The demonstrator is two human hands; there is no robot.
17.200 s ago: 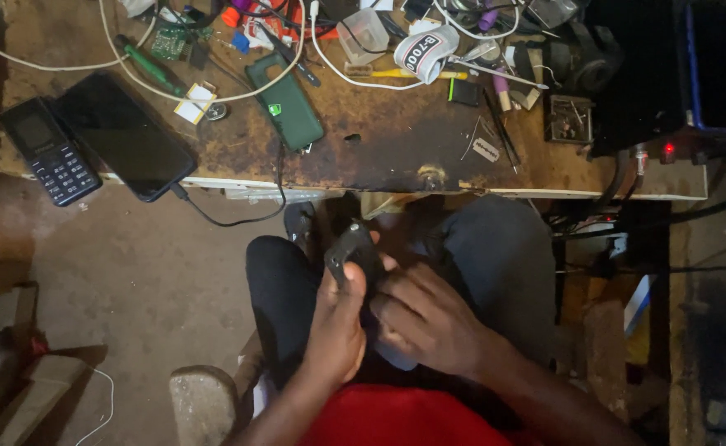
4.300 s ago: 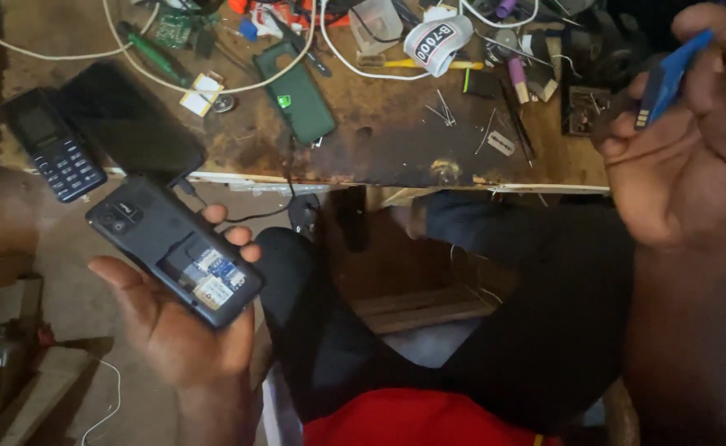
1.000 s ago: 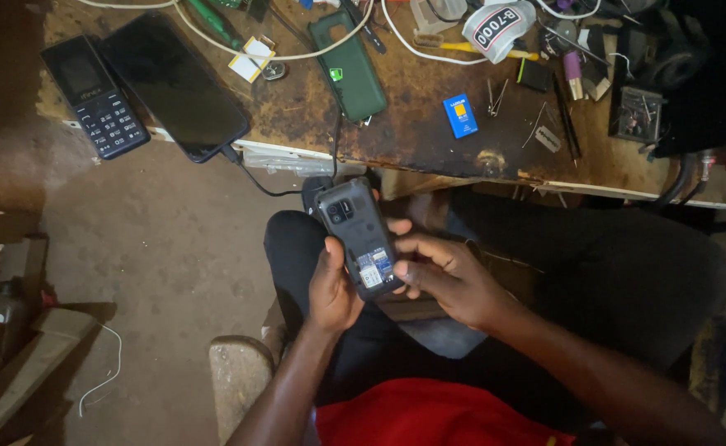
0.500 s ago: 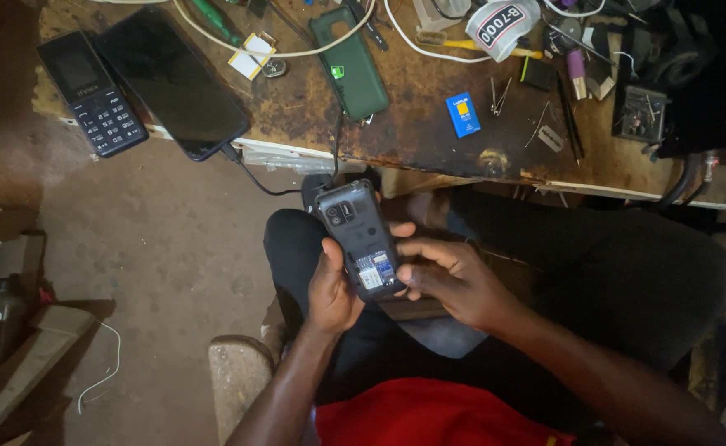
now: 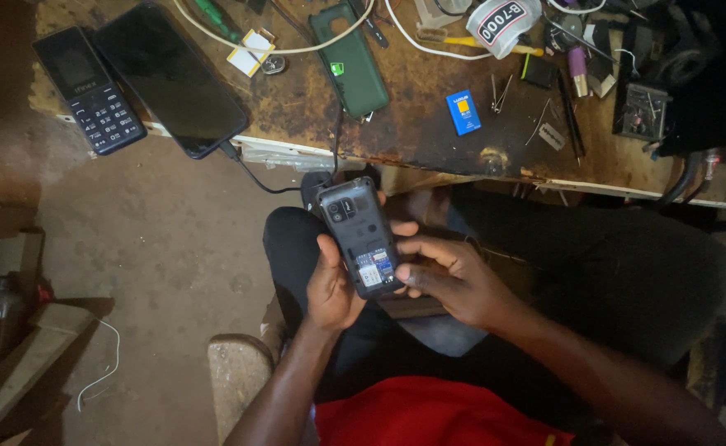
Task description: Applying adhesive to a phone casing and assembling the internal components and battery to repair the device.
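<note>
Below the workbench (image 5: 429,169) edge, over the lap, the back-off phone (image 5: 361,236) sat cradled in the left hand (image 5: 332,285); right hand (image 5: 454,277) had moved in since the half-second-earlier frame, fingertips pinching at its open card bay; blue battery (image 5: 463,112) lay apart on the bench.

keypad phones (image 5: 359,233) — 2 | smartphones (image 5: 169,78) — 1 | green cases (image 5: 351,60) — 1 | blue batteries (image 5: 463,111) — 1
</note>
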